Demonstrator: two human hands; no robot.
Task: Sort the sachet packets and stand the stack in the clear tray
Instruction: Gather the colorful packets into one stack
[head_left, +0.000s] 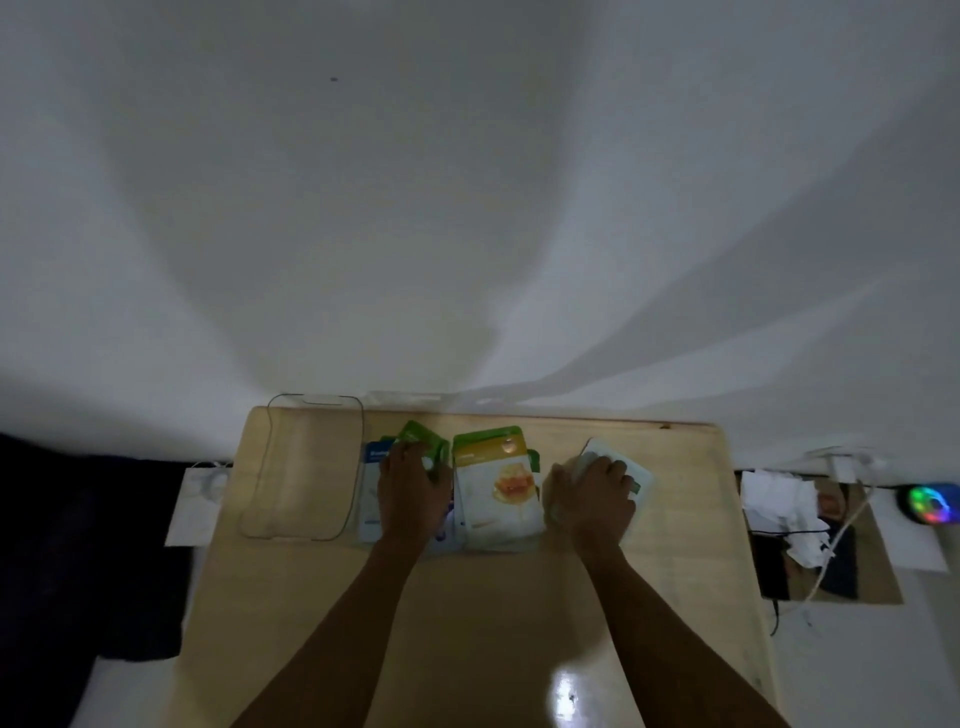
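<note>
Table (467, 623): one tray (306, 467), maybe five sachets (498, 488).

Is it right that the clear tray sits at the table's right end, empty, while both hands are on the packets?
Not quite. The head view shows the clear tray at the table's left end. It is empty, and the left hand and right hand are on packets.

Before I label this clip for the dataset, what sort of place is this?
Probably a home room, not a workshop: a small wooden table against a plain white wall, with charger cables and crumpled paper on the floor beside it.
</note>
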